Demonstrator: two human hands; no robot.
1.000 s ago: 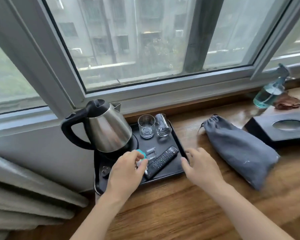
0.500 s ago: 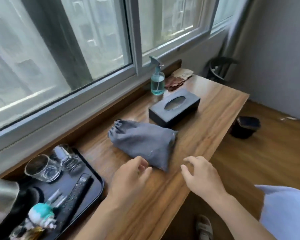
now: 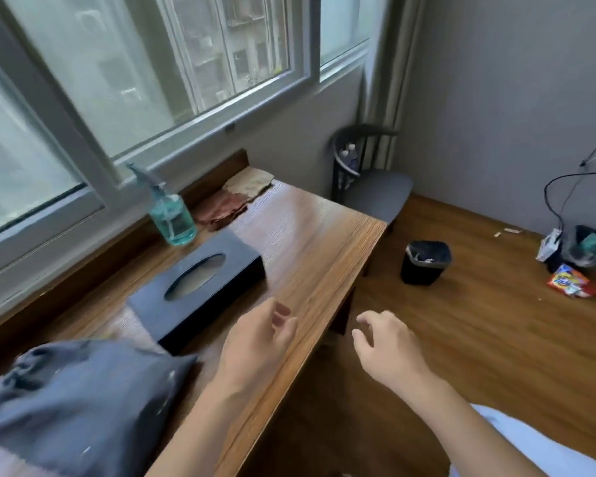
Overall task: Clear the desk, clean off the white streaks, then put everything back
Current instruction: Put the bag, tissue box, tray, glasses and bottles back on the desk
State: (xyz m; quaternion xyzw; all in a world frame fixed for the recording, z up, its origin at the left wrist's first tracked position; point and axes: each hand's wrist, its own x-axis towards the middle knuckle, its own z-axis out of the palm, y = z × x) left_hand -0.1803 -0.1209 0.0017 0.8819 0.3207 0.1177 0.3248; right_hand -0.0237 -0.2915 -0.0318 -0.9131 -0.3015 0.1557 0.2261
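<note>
1. Hands are hovering with nothing in them: the left hand (image 3: pixel 258 333) is hanging over the wooden surface (image 3: pixel 310 242) near its front edge, fingers loosely curled, and the right hand (image 3: pixel 386 346) is floating past that edge above the floor, fingers relaxed and slightly spread
2. Just left of the left hand, a grey cloth bag (image 3: pixel 80 404) is lying on the surface, its gathered mouth pointing towards the window
3. Behind the bag, a black tissue box (image 3: pixel 200 284) is sitting with its oval opening facing up; whether the two are touching is hard to tell through the blur
4. Beyond the box, a spray bottle (image 3: pixel 171 215) of blue-green liquid is standing upright by the window ledge, with folded brown cloths (image 3: pixel 234 201) lying just beside it at the far corner
5. Off the surface, a dark chair (image 3: pixel 369 180) is standing in the corner and a black bin (image 3: pixel 425 261) is sitting on the floor near the end of the surface
</note>
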